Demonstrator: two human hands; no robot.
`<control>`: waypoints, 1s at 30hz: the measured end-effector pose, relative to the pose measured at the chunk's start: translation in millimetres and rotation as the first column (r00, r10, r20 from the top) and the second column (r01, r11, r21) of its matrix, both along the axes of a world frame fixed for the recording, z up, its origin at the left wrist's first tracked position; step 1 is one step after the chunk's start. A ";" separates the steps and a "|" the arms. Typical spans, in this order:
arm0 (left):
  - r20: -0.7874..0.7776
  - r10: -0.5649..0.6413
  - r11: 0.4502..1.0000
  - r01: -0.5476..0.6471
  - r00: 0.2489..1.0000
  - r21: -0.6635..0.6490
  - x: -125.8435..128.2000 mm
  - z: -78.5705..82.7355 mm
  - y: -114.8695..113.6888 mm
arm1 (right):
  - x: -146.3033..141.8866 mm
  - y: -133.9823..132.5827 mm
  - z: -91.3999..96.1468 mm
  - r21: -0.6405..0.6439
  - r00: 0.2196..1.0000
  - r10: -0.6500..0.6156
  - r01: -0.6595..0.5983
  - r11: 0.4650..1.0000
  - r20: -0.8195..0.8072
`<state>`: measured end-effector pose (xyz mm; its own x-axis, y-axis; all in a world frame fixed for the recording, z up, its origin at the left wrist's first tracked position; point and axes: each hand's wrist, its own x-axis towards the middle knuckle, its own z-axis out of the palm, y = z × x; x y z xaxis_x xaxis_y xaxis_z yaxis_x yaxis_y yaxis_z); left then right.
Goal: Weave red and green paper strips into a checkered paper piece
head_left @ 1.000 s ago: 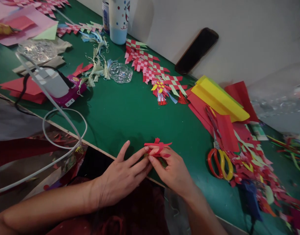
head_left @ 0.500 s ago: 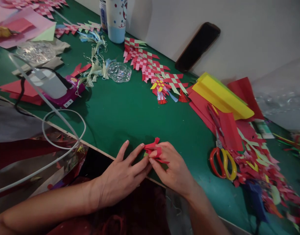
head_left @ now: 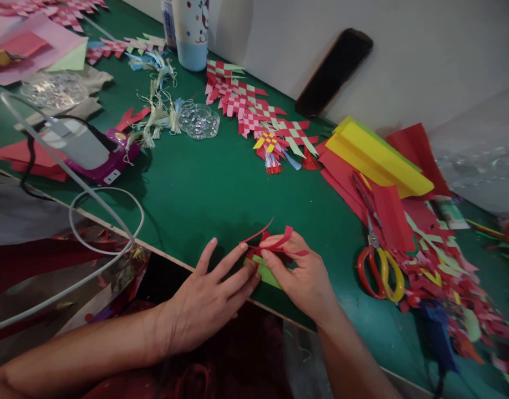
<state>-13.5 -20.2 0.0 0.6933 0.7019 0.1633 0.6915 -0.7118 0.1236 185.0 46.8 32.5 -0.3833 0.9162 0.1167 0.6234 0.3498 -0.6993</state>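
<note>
My right hand [head_left: 298,271] pinches a small bundle of red paper strips [head_left: 275,241] just above the green table [head_left: 221,188] near its front edge. A light green strip [head_left: 266,272] lies under the strips. My left hand [head_left: 210,296] lies beside it with fingers stretched out, its fingertips pressing on the left end of the strips and the green strip.
Red-and-yellow scissors [head_left: 379,266] lie to the right among paper scraps [head_left: 441,288]. Yellow and red sheets [head_left: 375,158] sit behind them. Woven paper pieces [head_left: 258,119], tassels [head_left: 158,113], a bead tray [head_left: 200,121], a cup [head_left: 192,33], a phone [head_left: 333,69] and a purple tool [head_left: 108,158] with a white cord [head_left: 105,221] fill the back and left.
My right hand has turned and lifted the red strips, so their loose ends now curl upward. The light green strip has come into view beneath. My left hand has barely moved.
</note>
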 end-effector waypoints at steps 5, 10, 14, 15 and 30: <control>0.000 0.005 1.000 -0.005 1.000 -0.003 -0.4 -0.8 -0.1 | 1.5 -0.5 1.0 -0.256 0.997 -0.077 0.077 0.964 0.009; -0.008 -0.016 1.000 0.016 1.000 0.018 -0.6 -2.5 -1.1 | 1.6 -2.4 -2.3 -0.268 0.994 -0.100 0.085 0.960 -0.041; -0.001 -0.016 1.000 0.016 1.000 0.018 -0.7 -2.7 -1.6 | 0.7 -2.6 -2.8 -0.165 1.000 0.020 -0.024 0.986 -0.021; 0.002 -0.014 1.000 0.014 1.000 0.010 -0.8 -2.8 -1.6 | 0.3 -2.8 -2.0 -0.135 0.998 0.057 -0.059 0.989 -0.018; 0.029 -0.016 1.000 0.016 0.999 0.012 -0.6 -6.9 -0.8 | 12.2 -14.8 -2.4 0.037 0.982 0.017 -0.025 0.999 0.189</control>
